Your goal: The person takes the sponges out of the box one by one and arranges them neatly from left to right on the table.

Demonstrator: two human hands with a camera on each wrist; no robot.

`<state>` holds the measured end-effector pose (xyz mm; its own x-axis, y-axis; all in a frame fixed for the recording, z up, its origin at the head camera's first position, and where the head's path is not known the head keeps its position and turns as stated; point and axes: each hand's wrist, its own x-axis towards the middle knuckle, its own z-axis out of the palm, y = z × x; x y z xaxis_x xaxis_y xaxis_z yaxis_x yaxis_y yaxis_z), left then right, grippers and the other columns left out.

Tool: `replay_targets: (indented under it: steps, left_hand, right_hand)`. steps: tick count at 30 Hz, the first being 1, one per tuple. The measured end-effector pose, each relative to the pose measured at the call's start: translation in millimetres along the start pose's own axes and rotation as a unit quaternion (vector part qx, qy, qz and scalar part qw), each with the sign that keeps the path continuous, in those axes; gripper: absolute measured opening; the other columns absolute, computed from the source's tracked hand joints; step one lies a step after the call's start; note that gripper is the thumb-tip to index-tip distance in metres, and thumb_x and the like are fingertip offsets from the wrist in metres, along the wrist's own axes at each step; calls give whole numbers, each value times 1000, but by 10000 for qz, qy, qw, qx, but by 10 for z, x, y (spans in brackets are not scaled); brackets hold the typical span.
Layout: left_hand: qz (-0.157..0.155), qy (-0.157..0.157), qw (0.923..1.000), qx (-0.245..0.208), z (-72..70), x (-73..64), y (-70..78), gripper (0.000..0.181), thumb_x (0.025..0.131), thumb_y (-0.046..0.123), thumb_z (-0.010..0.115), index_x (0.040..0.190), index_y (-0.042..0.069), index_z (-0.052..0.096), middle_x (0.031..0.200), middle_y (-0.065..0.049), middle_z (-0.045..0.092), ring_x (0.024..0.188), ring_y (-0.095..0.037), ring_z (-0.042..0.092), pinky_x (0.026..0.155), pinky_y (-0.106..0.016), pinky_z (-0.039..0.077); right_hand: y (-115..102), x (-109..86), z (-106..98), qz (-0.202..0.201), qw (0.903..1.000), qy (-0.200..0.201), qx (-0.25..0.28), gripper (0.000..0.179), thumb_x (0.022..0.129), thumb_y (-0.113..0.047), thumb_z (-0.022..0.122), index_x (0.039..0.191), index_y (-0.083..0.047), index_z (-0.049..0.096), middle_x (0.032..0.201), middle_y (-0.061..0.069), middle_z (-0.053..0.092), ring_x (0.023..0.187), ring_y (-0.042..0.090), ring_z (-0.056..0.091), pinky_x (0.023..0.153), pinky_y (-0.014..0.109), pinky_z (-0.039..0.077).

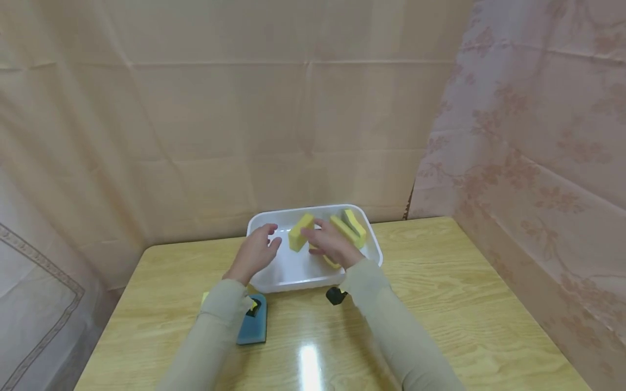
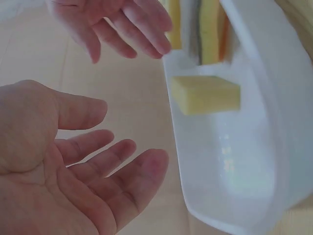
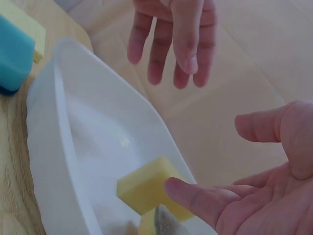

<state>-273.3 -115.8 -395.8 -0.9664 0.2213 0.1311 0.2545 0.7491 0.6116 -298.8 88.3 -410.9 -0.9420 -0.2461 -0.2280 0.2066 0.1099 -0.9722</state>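
A yellow sponge block (image 1: 299, 234) stands in the white tray (image 1: 283, 271), near its middle. My right hand (image 1: 335, 243) hovers just right of this block, fingers spread and thumb apart; in the right wrist view a fingertip overlaps the sponge (image 3: 149, 188), and I cannot tell whether they touch. Over the tray's left part is my left hand (image 1: 256, 251), with loosely bent fingers and nothing between them. Several more yellow sponges (image 1: 344, 229), some with a grey layer, sit at the tray's right end, partly behind the right hand.
On the table (image 1: 440, 282) in front of the tray lies a blue sponge (image 1: 254, 328), partly covered by the left sleeve. Beside it, a pale yellow piece (image 3: 29, 24) shows. A beige curtain (image 1: 220, 136) hangs behind the table's far edge.
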Motion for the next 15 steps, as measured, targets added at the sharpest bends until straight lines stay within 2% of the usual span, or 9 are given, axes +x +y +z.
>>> replay_targets:
  steps: [2, 5, 6, 8, 10, 13, 15]
  left_hand:
    - [122, -29, 9999, -75, -18, 48, 10, 45, 102, 16, 54, 141, -8, 50, 135, -28, 58, 118, -43, 61, 103, -53, 48]
    - [262, -51, 9994, -201, -42, 116, 41, 48, 103, 15, 50, 144, -11, 46, 142, -29, 53, 124, -45, 57, 106, -54, 45]
    - [251, -78, 9993, -274, -47, 142, 51, 49, 104, 15, 48, 145, -11, 45, 144, -29, 51, 126, -45, 55, 108, -54, 44]
    - [76, -198, 9984, -529, -50, 190, 64, 50, 105, 17, 46, 147, -9, 43, 148, -27, 47, 131, -44, 51, 110, -53, 41]
    - [-178, -319, 9959, -833, -46, 243, 59, 50, 106, 19, 45, 149, -6, 41, 150, -26, 46, 134, -43, 48, 112, -53, 40]
    - [-480, -405, 9904, -1229, -27, 319, 15, 51, 106, 20, 44, 150, -5, 39, 150, -27, 44, 138, -42, 44, 114, -51, 37]
    - [-508, -373, 9885, -1373, -8, 365, -23, 50, 106, 19, 45, 149, -6, 40, 149, -28, 45, 138, -41, 44, 115, -50, 37]
  right_hand:
    - [-6, 31, -1, 90, 9997, 49, 199, 79, 102, -23, 60, 160, 1, 12, 118, 14, 57, 118, 31, 55, 105, 49, 49]
    - [0, 78, -6, 217, 9986, 91, 481, 81, 103, -21, 58, 161, 0, 5, 98, 8, 47, 90, 22, 50, 107, 49, 46]
    - [5, 92, -7, 230, 9980, 138, 579, 80, 104, -20, 58, 161, 1, 6, 99, 5, 47, 87, 18, 50, 107, 49, 47]
    - [23, 116, -12, 268, 9968, 176, 728, 77, 104, -17, 56, 161, 1, 6, 88, 3, 43, 74, 13, 44, 105, 46, 48]
    - [46, 141, -19, 251, 9955, 195, 897, 74, 104, -15, 53, 160, 2, 8, 79, 0, 40, 67, 11, 39, 97, 42, 52]
    - [76, 173, -29, 161, 9944, 80, 1038, 55, 106, -13, 47, 153, 6, 26, 69, -1, 32, 61, 10, 33, 79, 32, 52]
    - [93, 191, -33, 112, 9934, 0, 1144, 38, 107, -14, 42, 139, 6, 41, 70, -1, 35, 62, 11, 33, 72, 28, 48]
